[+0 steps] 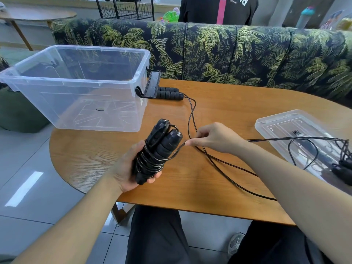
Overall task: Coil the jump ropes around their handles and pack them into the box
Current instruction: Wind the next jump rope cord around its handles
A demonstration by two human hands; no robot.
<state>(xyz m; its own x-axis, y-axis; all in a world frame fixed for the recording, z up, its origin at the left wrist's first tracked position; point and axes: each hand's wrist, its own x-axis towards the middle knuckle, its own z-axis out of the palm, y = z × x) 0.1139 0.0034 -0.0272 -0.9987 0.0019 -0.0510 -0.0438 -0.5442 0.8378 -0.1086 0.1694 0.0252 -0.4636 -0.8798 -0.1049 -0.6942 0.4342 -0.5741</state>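
While the left hand grips the coiled handles, the right hand pinches the cord; a shirt reads "vacation".

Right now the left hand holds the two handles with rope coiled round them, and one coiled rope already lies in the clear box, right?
Not quite. The head view shows the clear box holding no rope. The left hand does hold the handles with rope coiled round them.

Both forearms are bare, with no sleeves, watch or rings on the hands. Below the counter, dark trousers and a grey sneaker.
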